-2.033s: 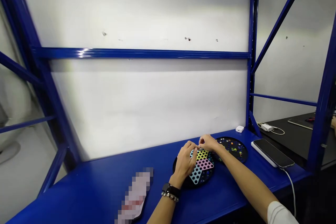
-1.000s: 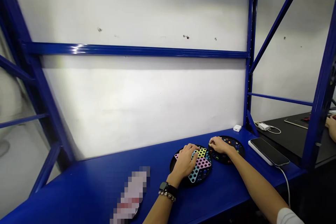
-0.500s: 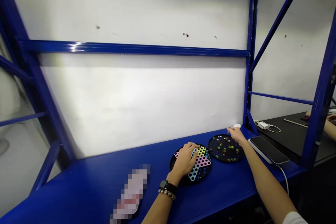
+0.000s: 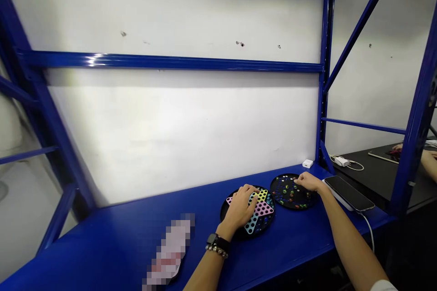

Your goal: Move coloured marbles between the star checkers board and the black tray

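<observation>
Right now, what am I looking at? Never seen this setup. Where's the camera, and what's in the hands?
This is a single view from a camera worn on a person's head, looking forward and down at their two bare hands on a blue steel shelf. The left hand rests on a round Chinese checkers board with a coloured star. The right hand sits over a second round black board dotted with marbles. Neither hand clearly holds anything. A smartphone lies to the right.
</observation>
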Demonstrator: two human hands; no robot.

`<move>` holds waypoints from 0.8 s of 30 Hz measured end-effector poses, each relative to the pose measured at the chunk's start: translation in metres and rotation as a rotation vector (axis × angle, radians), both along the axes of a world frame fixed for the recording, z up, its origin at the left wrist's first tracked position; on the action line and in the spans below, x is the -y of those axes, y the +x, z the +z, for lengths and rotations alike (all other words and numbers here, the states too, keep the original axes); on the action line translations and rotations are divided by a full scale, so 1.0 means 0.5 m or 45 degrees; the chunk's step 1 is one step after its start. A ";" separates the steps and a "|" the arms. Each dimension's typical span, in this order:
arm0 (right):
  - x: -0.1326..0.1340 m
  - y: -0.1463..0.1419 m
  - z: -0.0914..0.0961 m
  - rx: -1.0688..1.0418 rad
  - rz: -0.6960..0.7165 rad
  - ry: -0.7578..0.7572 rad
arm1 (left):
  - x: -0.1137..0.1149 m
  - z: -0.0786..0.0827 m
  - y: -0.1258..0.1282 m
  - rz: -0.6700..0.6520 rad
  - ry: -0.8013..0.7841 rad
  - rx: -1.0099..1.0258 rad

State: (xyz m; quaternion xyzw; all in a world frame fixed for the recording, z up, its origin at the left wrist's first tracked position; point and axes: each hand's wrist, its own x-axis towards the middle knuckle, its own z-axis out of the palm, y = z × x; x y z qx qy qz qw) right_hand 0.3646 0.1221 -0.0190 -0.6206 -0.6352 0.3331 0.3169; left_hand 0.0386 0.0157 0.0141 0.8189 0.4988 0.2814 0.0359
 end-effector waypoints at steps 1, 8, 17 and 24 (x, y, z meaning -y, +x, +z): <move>-0.001 0.000 0.007 -0.133 -0.001 0.014 | 0.000 0.001 0.000 0.000 -0.003 -0.002; 0.002 0.001 0.025 -0.668 0.040 -0.034 | -0.001 -0.003 0.002 -0.023 -0.043 0.031; 0.029 0.054 0.014 0.425 -0.060 0.155 | 0.003 -0.001 0.005 -0.017 -0.063 0.018; 0.051 0.039 -0.001 0.444 0.001 -0.021 | 0.003 -0.001 0.004 -0.024 -0.075 0.017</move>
